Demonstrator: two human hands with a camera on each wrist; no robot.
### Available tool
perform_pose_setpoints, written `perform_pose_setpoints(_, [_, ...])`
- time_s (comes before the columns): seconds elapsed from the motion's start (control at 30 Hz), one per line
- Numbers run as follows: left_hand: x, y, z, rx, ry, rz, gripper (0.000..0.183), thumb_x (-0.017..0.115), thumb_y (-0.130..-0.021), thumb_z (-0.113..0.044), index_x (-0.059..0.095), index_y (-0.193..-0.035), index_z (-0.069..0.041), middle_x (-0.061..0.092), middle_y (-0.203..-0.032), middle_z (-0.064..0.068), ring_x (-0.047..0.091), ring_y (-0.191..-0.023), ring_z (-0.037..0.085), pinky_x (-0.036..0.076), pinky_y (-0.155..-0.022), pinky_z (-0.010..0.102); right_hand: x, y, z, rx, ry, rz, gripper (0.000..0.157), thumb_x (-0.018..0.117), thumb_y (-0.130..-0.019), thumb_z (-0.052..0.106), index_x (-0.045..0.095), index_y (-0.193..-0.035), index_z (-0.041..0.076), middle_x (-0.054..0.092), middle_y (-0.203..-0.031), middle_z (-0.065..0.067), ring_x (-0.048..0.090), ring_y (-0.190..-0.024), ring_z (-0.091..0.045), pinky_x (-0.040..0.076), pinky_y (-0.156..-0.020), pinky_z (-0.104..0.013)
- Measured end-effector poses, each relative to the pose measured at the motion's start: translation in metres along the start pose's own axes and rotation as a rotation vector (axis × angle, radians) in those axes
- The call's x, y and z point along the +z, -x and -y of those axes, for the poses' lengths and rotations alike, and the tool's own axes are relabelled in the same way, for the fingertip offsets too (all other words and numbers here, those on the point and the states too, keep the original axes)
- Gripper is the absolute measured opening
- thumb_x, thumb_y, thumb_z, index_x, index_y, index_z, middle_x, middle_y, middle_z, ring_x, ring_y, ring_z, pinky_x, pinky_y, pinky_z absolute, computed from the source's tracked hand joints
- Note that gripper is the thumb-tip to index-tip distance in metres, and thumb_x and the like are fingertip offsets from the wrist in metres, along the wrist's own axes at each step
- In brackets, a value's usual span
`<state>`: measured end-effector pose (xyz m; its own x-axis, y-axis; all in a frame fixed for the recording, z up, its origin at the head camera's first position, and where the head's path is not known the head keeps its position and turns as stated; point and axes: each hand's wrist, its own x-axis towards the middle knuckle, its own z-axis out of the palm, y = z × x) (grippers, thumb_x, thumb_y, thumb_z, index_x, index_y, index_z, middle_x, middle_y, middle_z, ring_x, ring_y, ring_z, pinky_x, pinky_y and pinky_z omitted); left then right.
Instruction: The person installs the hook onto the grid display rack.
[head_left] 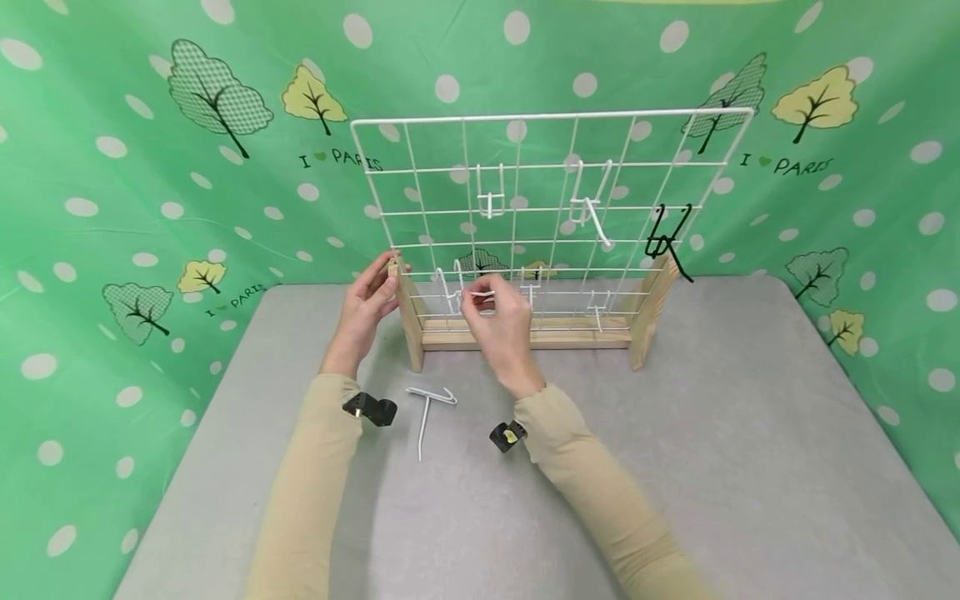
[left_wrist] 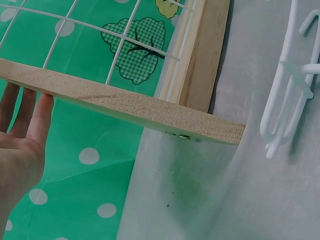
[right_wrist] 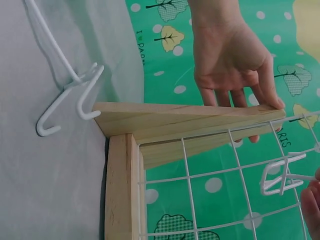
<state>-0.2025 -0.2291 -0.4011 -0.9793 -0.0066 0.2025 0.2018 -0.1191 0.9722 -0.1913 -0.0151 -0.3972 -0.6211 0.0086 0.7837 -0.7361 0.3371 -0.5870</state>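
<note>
A white wire grid (head_left: 551, 113) stands in a wooden base with side posts. My left hand (head_left: 358, 315) grips the left wooden post (right_wrist: 185, 117); the right wrist view shows the thumb along its edge and fingers behind. Low on the grid's left part is a white wire hook (right_wrist: 282, 176), and my right hand (head_left: 501, 329) pinches its protruding arm between thumb and fingers. In the right wrist view only part of the right hand shows at the edge. Another white hook (head_left: 423, 417) lies loose on the table, in front of the rack and between the forearms.
Higher on the grid hang two white hooks (head_left: 491, 202) and, at the right edge, a black hook (head_left: 666, 243). More white hooks (head_left: 597, 313) sit low on it. A grey table (head_left: 750, 433) lies beneath; a green patterned curtain (head_left: 480, 50) rises behind.
</note>
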Motion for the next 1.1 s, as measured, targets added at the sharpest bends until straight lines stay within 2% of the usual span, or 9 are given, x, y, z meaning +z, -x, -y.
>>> perform_pose_setpoints(0.17, [0.000, 0.000, 0.000, 0.003, -0.008, -0.006, 0.044, 0.053, -0.100, -0.013, 0.048, -0.144, -0.014, 0.050, -0.137, 0.016, 0.045, -0.127, 0.025, 0.046, -0.100, 0.040, 0.005, 0.002, 0.003, -0.031, 0.064, -0.030, 0.006, 0.065, -0.082, -0.007, 0.061, -0.084, -0.003, 0.065, -0.078, -0.012, 0.065, -0.069, -0.020, 0.055, -0.065, -0.020])
perform_pose_setpoints(0.43, [0.001, 0.000, 0.000, 0.001, 0.005, -0.006, 0.044, 0.054, -0.100, -0.013, 0.049, -0.143, -0.014, 0.050, -0.137, 0.017, 0.046, -0.126, 0.025, 0.048, -0.097, 0.036, 0.011, 0.000, 0.013, -0.062, 0.164, -0.078, 0.006, 0.065, -0.083, -0.005, 0.061, -0.084, -0.002, 0.064, -0.077, -0.012, 0.064, -0.067, -0.024, 0.057, -0.062, -0.029])
perform_pose_setpoints(0.63, [0.000, 0.000, 0.001, -0.002, 0.006, -0.006, 0.044, 0.054, -0.100, -0.014, 0.048, -0.143, -0.014, 0.047, -0.140, 0.019, 0.045, -0.128, 0.024, 0.047, -0.099, 0.038, 0.016, 0.000, 0.016, -0.057, 0.260, -0.090, 0.007, 0.066, -0.083, -0.003, 0.061, -0.084, 0.001, 0.063, -0.076, -0.009, 0.062, -0.067, -0.020, 0.054, -0.061, -0.024])
perform_pose_setpoints(1.1, [0.000, 0.000, 0.001, 0.002, 0.007, -0.007, 0.046, 0.055, -0.099, -0.015, 0.047, -0.144, -0.013, 0.049, -0.138, 0.018, 0.045, -0.127, 0.025, 0.044, -0.101, 0.043, 0.022, 0.020, 0.013, 0.019, 0.211, -0.041, 0.008, 0.067, -0.083, -0.002, 0.059, -0.083, 0.001, 0.061, -0.079, -0.009, 0.062, -0.068, -0.023, 0.053, -0.062, -0.024])
